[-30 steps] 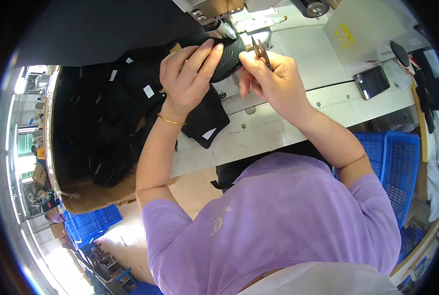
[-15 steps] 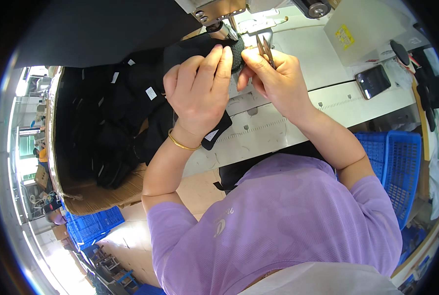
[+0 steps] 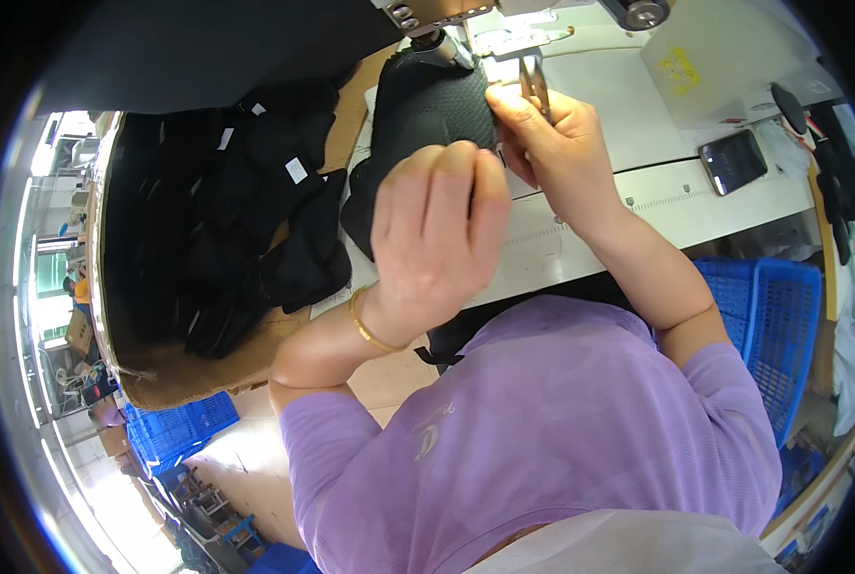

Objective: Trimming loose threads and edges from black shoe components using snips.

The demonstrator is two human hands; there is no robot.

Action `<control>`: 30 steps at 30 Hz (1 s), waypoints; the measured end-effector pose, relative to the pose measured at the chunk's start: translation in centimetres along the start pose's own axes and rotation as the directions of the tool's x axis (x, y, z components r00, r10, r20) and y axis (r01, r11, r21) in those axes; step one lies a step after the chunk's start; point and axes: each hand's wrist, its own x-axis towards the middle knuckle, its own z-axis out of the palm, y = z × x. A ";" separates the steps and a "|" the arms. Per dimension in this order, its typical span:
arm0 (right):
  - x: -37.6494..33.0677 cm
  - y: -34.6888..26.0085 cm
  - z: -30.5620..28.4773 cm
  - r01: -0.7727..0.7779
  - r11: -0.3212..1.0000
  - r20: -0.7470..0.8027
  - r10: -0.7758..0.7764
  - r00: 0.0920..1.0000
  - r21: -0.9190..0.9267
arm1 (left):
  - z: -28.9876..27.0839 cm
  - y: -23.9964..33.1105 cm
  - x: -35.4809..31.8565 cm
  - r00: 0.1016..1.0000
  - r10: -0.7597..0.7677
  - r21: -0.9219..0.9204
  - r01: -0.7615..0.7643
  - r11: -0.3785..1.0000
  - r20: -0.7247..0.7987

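A black piece of fabric (image 3: pixel 425 110), with a textured mesh-like part, lies under the sewing machine's needle area (image 3: pixel 449 48) at the top middle. My left hand (image 3: pixel 437 225) is closed at its near edge, knuckles up, and the fingertips are hidden behind the hand. At the fabric's right edge, my right hand (image 3: pixel 556 143) pinches with thumb and forefinger. That same hand also holds small dark thread snips (image 3: pixel 534 84), blades pointing away from me between the fingers.
On the left, a cardboard box (image 3: pixel 174 383) holds black fabric pieces (image 3: pixel 245 210) with white labels. A phone (image 3: pixel 733 161) rests on the white machine table (image 3: pixel 628 115) to the right. Blue crates (image 3: pixel 781 335) stand at lower right, another blue crate (image 3: pixel 183 430) at lower left.
My left hand has moved toward me and slightly right, away from the needle. More of the black fabric now shows. My right hand has shifted slightly right and nearer, still with the snips.
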 end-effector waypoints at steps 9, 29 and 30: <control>0.0 -0.2 -0.1 -0.014 1.000 -0.027 0.013 1.000 -0.026 | 2.1 -0.3 1.5 0.999 -0.009 -0.031 0.008 1.000 -0.053; -0.1 0.7 -0.9 -0.007 1.000 0.030 0.007 1.000 0.002 | 4.0 -2.0 0.5 0.979 -0.097 0.029 0.104 0.994 -0.177; -0.2 0.9 -0.9 -0.008 1.000 0.033 0.008 0.999 0.001 | 4.3 -2.2 0.5 0.979 -0.099 0.031 0.106 0.994 -0.177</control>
